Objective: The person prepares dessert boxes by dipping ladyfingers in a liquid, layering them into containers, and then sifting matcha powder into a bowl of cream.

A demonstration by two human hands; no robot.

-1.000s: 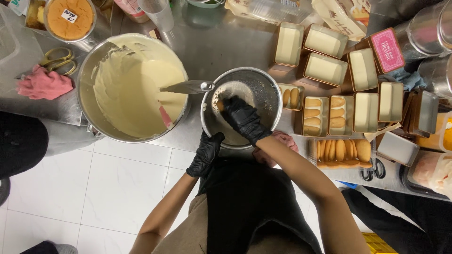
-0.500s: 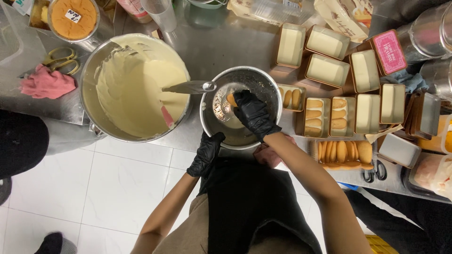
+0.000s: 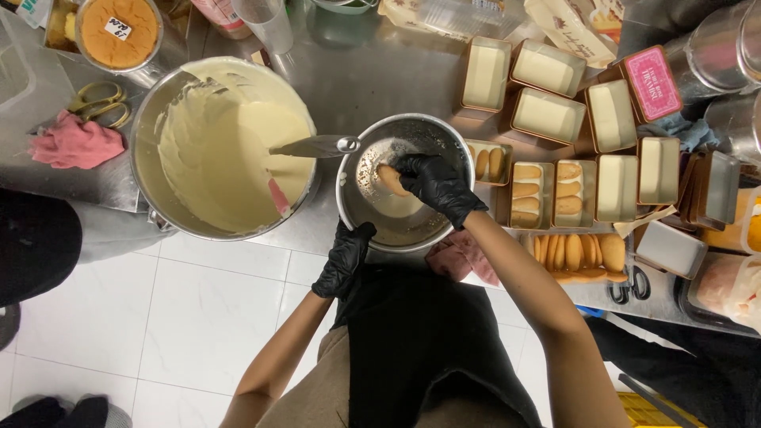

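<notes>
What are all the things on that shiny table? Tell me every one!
Big pot: one, silver, left, holding pale yellow cream.
Small bowl: one, silver, middle, a little liquid inside.
Spatula: one, resting across both rims.
Finger biscuit: one, tan, held over the small bowl.
Rectangular tins: about a dozen, copper-edged, right; most cream-filled, three showing biscuits.
Biscuit tray: one, tan biscuits, near edge.
Pink cloth: one, far left.
Scissors: one pair, yellow handles, left.
Orange-topped tub: one, upper left.
Left hand: black glove, on the small bowl's near rim.
Right hand: black glove, pinching the biscuit.
</notes>
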